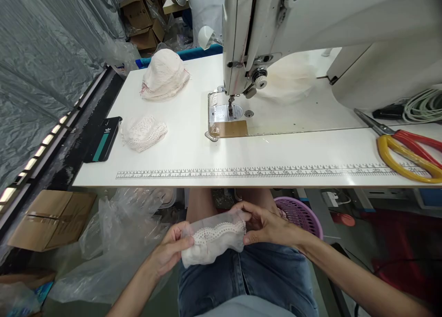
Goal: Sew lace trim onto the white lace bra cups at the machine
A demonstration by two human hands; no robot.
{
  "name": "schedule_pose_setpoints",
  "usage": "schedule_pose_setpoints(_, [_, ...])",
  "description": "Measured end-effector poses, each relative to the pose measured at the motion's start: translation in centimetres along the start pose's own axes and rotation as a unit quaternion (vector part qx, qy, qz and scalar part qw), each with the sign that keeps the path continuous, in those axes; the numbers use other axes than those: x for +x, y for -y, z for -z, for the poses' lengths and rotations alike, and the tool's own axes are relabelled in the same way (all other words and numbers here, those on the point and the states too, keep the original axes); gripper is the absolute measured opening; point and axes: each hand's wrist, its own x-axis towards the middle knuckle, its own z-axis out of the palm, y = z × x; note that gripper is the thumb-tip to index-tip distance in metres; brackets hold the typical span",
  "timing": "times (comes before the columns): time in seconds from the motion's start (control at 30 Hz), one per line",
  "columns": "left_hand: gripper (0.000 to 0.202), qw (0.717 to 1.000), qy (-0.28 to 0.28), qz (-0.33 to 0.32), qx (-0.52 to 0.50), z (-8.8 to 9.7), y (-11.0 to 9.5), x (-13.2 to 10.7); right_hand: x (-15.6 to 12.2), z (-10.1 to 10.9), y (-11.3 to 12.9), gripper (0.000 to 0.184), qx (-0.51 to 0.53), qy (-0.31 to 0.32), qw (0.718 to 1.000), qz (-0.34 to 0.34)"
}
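Observation:
A white piece of fabric with a scalloped lace trim (216, 238) is stretched between my two hands, over my lap and below the table's front edge. My left hand (172, 245) pinches its left end, thumb on top. At the right end, my right hand (260, 225) grips the cloth between thumb and curled fingers. On the table to the left lie a white lace piece (144, 132) and, behind it, a white fabric cap (165, 75) with pinkish threads at its rim. A sewing machine (238, 45) stands beyond my hands, its needle over the metal plate.
Scissors (400, 142) with red and yellow handles lie at the table's right, near a coiled cable (424, 106). A phone (103, 139) rests at the left edge. Below are a purple basket (302, 215), a cardboard box (51, 220) and plastic bags (117, 248). A printed ruler (269, 172) runs along the front.

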Motion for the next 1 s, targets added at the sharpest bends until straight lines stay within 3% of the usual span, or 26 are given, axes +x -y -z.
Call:
schedule_pose_setpoints(0.27, [0.026,0.999,-0.029,-0.011,-0.027,-0.1,0.7,-0.1,0.3,-1.0,0.0,0.035,-0.015,-0.088,0.996,-0.005])
schedule_pose_setpoints(0.37, [0.029,1.0,-0.022,-0.011,-0.014,0.0,0.7,-0.2,0.4,-0.9,0.0,0.032,-0.013,-0.091,0.996,-0.018])
schedule_pose_setpoints(0.7, [0.044,0.985,0.024,-0.004,0.172,0.9,-0.7,-0.8,0.4,-0.7,0.1,0.032,0.006,-0.045,0.998,-0.048])
schedule_pose_setpoints(0.87, [0.036,0.963,0.081,-0.034,0.255,0.6,-1.8,-1.1,0.3,-0.7,-0.1,0.03,-0.002,-0.061,0.997,-0.048])
schedule_pose_setpoints(1.0, [0.033,0.951,0.087,-0.071,0.289,-0.2,-2.8,-0.8,-0.4,-0.2,-0.5,0.028,-0.023,-0.085,0.994,-0.061])
